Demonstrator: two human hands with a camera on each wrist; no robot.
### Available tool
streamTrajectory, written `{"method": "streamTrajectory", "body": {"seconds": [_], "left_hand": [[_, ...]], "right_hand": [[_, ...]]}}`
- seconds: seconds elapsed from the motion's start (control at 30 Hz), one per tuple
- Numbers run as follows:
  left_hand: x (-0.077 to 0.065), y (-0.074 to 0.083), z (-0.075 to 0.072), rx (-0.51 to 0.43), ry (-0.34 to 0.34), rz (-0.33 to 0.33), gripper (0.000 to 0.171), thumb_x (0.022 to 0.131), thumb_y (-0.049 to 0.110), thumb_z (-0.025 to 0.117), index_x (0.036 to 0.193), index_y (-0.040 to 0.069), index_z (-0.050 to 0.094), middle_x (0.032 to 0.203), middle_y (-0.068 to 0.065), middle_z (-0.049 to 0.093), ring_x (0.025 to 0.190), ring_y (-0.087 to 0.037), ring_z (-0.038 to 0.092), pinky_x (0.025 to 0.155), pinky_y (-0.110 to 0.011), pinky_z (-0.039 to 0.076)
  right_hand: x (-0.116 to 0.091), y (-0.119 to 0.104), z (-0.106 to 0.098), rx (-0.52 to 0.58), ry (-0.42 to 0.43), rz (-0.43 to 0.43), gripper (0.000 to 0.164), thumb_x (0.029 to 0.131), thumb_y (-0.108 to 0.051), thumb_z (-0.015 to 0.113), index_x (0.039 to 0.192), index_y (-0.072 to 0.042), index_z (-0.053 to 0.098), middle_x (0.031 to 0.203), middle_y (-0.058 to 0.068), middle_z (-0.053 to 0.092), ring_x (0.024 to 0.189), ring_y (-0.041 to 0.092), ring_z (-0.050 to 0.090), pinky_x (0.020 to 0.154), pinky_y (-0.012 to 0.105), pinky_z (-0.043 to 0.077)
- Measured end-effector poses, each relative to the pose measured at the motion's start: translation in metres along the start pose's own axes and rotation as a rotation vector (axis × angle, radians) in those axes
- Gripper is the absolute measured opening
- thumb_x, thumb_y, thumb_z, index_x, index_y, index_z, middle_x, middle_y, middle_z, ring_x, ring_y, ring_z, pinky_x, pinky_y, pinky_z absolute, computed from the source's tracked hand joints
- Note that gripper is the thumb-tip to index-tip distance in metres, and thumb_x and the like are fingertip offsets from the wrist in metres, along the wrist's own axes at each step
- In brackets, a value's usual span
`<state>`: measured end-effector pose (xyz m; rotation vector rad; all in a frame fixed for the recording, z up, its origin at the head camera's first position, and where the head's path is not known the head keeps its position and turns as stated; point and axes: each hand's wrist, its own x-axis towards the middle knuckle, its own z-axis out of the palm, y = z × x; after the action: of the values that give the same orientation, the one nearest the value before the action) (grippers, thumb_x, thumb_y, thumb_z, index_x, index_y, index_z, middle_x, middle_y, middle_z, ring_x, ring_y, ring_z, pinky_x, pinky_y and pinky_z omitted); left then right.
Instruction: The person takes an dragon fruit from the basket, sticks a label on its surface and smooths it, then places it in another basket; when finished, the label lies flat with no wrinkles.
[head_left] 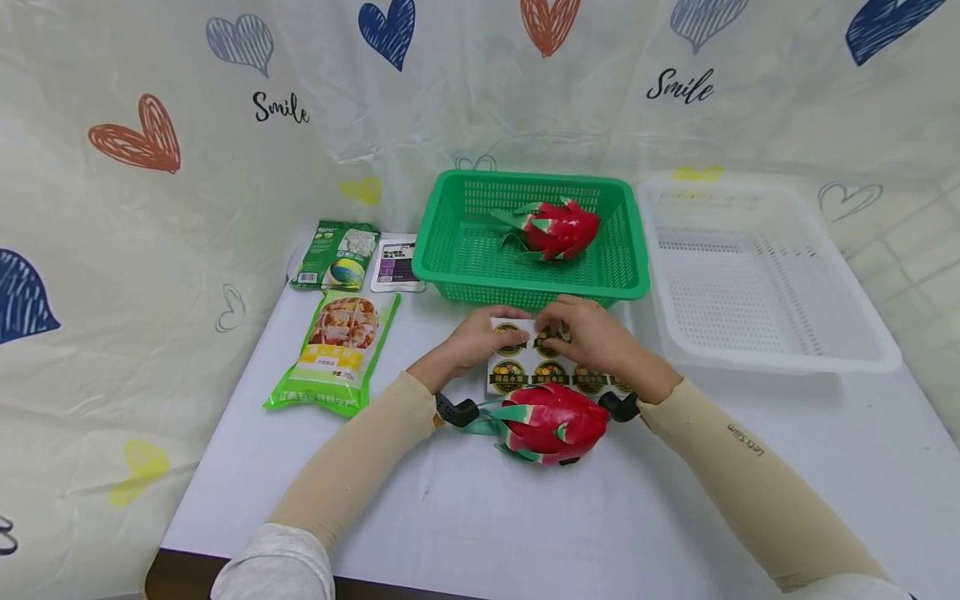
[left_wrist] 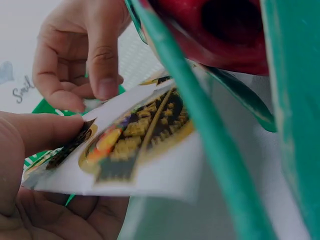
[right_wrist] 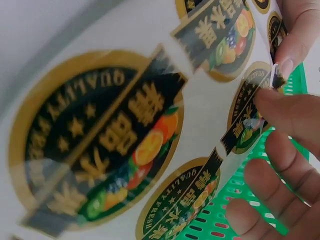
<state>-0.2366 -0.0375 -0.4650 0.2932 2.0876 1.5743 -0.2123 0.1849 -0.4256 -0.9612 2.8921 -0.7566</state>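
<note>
A white sheet of round black-and-gold fruit stickers (head_left: 530, 365) stands tilted above the table. My left hand (head_left: 483, 335) holds its upper left part, thumb (left_wrist: 47, 131) on the printed face and other fingers behind. At a sticker in the top row (right_wrist: 250, 107), the thumb and a finger of my right hand (head_left: 588, 333) pinch an edge, which looks slightly lifted. The fingertips partly cover that edge. Nearer me, between my wrists, a red dragon fruit (head_left: 558, 423) with green scales lies on the table; its scales block part of the left wrist view.
Behind my hands, a green basket (head_left: 525, 292) holds another dragon fruit (head_left: 562, 232). A white basket (head_left: 780, 362) stands on the right. To the left lie a bright green food bag (head_left: 333, 354), a dark green packet (head_left: 337, 256) and a small white-and-purple packet (head_left: 395, 264).
</note>
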Motion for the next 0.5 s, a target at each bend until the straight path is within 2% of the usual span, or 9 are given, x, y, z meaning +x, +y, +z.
{"method": "streamTrajectory", "body": {"seconds": [0.23,0.5], "left_hand": [[-0.0009,0.0011,0.0006,0.069,0.014,0.009,0.038,0.099,0.025,0.073,0.136,0.018,0.068,0.14,-0.008,0.062,0.124,-0.022,0.059,0.106,-0.039,0.048],[0.0014,-0.0074,-0.0036,0.109,0.057,0.0,0.039,0.099,0.026,0.072,0.136,0.018,0.068,0.144,-0.008,0.061,0.13,-0.024,0.056,0.109,-0.042,0.047]], "right_hand": [[-0.0015,-0.0003,-0.0006,-0.042,0.013,-0.009,0.01,0.091,-0.005,0.079,0.098,-0.011,0.072,0.095,0.004,0.064,0.088,0.023,0.063,0.078,0.036,0.056],[-0.0067,0.0007,-0.0016,-0.021,0.038,-0.013,0.007,0.091,-0.005,0.078,0.093,-0.011,0.075,0.097,0.01,0.061,0.089,0.027,0.063,0.074,0.036,0.053]]}}
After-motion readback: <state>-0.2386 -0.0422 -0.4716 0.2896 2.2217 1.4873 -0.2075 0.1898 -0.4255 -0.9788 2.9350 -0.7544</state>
